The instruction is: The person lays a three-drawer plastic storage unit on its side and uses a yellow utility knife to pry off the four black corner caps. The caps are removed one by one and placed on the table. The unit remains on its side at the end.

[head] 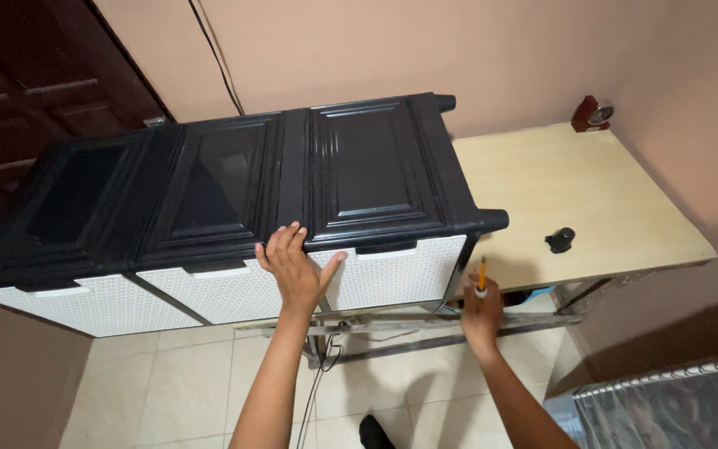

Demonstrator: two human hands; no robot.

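Both hands reach forward over the tiled floor [193, 374]. Largest is the black cabinet [234, 183] with three white drawers, lying on its back across the light wooden desk [575, 191] and sticking out far past its left end. It looks bulky but light, of stiff, smooth plastic; the rim edges seem the safest hold. Left hand [297, 270] lies flat and spread wide on the front edge. Right hand [479, 312] is closed around a yellow pencil [482, 274], point up, near the cabinet's right corner. Small black knob [560, 240] rests on the desk.
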